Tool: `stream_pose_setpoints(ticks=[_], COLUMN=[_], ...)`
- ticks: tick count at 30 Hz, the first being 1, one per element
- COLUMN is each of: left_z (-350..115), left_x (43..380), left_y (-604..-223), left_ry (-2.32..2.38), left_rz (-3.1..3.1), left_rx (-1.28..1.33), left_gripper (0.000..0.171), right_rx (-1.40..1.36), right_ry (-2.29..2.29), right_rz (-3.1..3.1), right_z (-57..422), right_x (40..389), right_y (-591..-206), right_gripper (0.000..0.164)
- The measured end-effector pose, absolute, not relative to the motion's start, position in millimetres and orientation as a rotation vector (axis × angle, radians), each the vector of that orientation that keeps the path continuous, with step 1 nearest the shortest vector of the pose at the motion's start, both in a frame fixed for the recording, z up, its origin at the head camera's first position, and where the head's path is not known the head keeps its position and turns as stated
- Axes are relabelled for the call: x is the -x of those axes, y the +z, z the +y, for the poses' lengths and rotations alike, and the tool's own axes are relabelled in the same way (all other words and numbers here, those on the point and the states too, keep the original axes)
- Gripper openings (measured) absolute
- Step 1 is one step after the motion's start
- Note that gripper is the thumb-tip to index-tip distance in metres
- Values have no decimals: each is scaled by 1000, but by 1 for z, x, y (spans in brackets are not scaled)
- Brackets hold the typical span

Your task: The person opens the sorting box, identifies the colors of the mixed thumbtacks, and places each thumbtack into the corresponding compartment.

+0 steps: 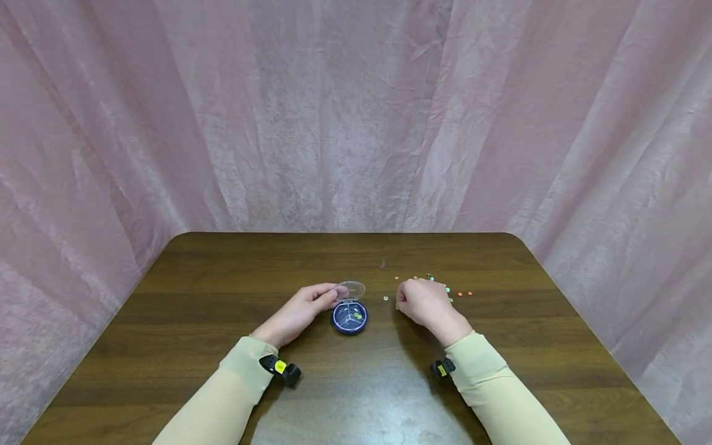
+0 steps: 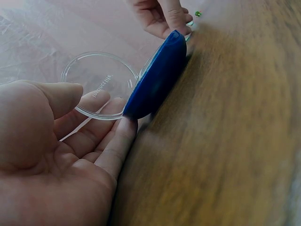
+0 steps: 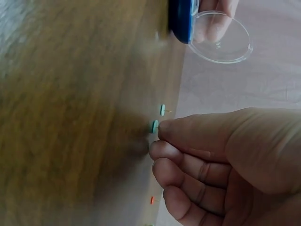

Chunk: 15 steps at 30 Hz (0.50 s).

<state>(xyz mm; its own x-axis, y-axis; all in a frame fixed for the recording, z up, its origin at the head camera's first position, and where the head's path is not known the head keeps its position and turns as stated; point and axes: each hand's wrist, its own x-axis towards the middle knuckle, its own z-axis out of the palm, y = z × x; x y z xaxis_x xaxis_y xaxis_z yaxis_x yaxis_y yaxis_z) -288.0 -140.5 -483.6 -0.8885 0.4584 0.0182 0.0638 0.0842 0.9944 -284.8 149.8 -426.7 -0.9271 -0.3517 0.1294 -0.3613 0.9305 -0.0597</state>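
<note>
A round blue case (image 1: pixel 349 317) with three compartments stands on the table, its clear hinged lid (image 1: pixel 353 289) raised. Green thumbtacks (image 1: pixel 358 316) lie in its right compartment. My left hand (image 2: pixel 89 146) holds the lid at its left edge, thumb on one side and fingers behind. To the right of the case, my right hand (image 1: pixel 427 303) is low over the table with its fingers curled. Its thumb and forefinger tips pinch at the pin of a green thumbtack (image 3: pixel 155 126), whose flat head shows just beyond the thumb. Another green thumbtack (image 3: pixel 162 110) stands pin up beside it.
Several orange and green thumbtacks (image 1: pixel 460 294) are scattered behind and right of my right hand. A small clear piece (image 1: pixel 382 264) lies farther back on the brown wooden table (image 1: pixel 233 272). Pink curtains (image 1: pixel 334 123) hang beyond the table's far edge.
</note>
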Motion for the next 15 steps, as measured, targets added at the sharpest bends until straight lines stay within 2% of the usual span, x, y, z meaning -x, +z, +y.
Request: stream_pose_setpoints(ticks=[15], left_z=[-141], left_x=[286], left_y=[-482], left_ry=[1879], left_rz=[2063], left_rx=[-522], left_gripper=[37], right_rx=[-570], right_ry=[104], right_rz=[-2952], right_z=[148], right_x=[282], right_y=[-429], right_gripper=[25])
